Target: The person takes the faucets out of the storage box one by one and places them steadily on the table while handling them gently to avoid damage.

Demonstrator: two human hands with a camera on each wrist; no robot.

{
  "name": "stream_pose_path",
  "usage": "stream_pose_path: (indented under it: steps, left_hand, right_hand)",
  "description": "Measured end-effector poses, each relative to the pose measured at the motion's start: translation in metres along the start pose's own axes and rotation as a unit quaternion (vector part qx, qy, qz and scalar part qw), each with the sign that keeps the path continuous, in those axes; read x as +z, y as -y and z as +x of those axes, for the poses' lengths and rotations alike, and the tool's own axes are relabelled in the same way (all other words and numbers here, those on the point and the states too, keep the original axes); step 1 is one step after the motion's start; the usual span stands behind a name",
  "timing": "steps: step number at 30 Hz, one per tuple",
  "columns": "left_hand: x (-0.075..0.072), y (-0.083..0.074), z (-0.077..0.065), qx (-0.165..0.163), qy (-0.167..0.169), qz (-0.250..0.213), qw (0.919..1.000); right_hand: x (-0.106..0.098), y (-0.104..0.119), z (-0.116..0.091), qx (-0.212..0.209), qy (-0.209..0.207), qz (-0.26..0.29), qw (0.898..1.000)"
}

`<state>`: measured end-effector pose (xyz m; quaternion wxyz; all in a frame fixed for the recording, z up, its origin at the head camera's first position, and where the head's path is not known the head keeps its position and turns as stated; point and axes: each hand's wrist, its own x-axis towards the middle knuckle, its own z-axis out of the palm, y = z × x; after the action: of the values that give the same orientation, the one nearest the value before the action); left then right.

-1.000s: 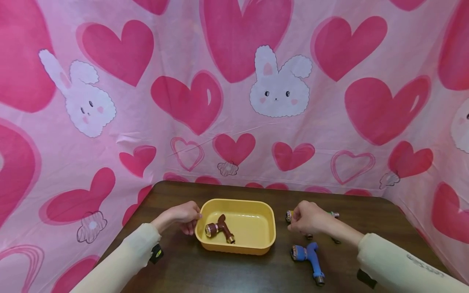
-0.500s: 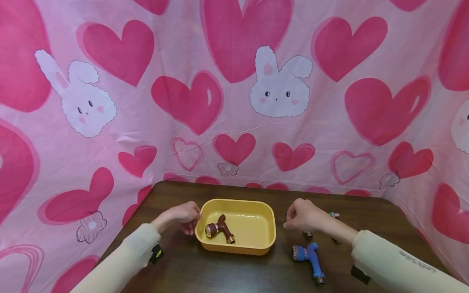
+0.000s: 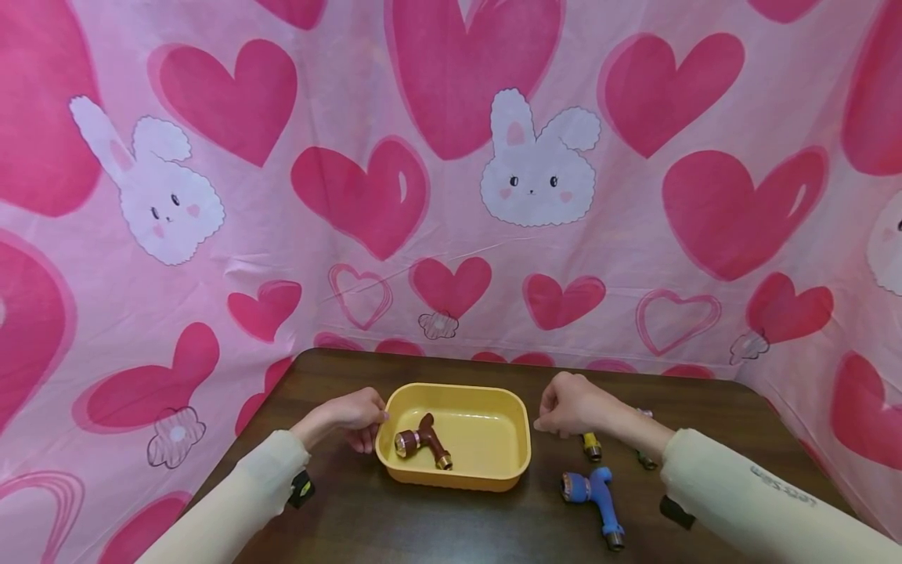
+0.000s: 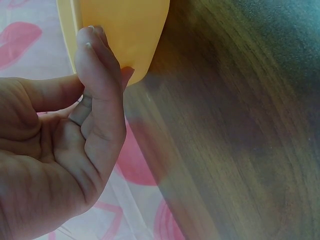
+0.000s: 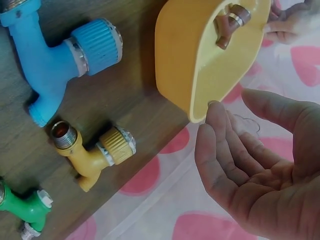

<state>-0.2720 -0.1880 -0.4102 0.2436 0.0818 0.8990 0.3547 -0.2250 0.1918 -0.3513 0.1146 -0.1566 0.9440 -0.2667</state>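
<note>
A yellow plastic basin [image 3: 486,475] stands on the table, with a brown tap [image 3: 427,442] lying in its left part. My left hand [image 3: 355,415] pinches the basin's left rim between thumb and fingers, which the left wrist view [image 4: 100,100] confirms close up. Just off the basin's right end is my right hand [image 3: 578,406]; its fingers are loosely bent, the thumb stands apart, and nothing is held. Whether its fingertips touch the rim I cannot tell. Beneath and beside that hand lie a yellow tap [image 5: 92,157] and a green tap [image 5: 31,207]. A blue tap [image 3: 595,497] lies nearer to me.
The dark wooden table [image 3: 423,533] carries everything. Behind it and along both sides hangs a pink cloth [image 3: 451,235] printed with hearts and rabbits. The right forearm [image 3: 761,486] passes over the table beyond the blue tap and partly covers the green tap.
My right hand has moved left from above the yellow tap towards the basin, uncovering part of that tap. The left hand, basin and brown tap have stayed where they were.
</note>
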Motion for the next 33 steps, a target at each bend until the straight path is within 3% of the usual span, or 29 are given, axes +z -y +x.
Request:
stream_pose_path:
  steps: [33]
  left_hand:
    - [-0.001,-0.003,-0.001,-0.009,-0.003,0.007,0.9999]
  right_hand:
    - [0.014,0.029,0.029,-0.013,0.008,-0.008,1.0]
